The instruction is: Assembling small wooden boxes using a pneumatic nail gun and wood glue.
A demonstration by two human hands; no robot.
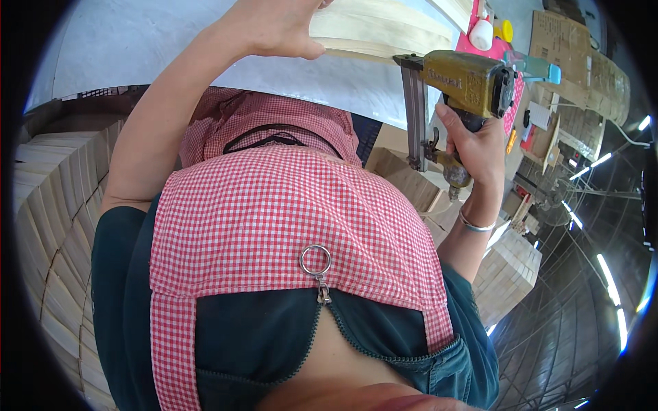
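Observation:
At the top edge, my left hand [284, 31] spans the left end of pale wooden slats [384, 31]. Its thumb presses along their near edge, while most of its fingers are cut off by the frame. My right hand [476, 147] is wrapped round the grip of a worn yellow and black nail gun [462, 75], thumb up along the handle. The gun's nose and its long metal magazine [415, 113] are at the left of its body, beside the slats' right end. Whether the nose touches the wood I cannot tell.
The slats lie on a pale worktable [171, 51]. A white bottle [481, 34] and a yellow cap [506, 31] stand at the back right, near a cardboard box [558, 48]. Stacked wooden pieces [58, 226] rise on my left; another stack [510, 267] is on my right.

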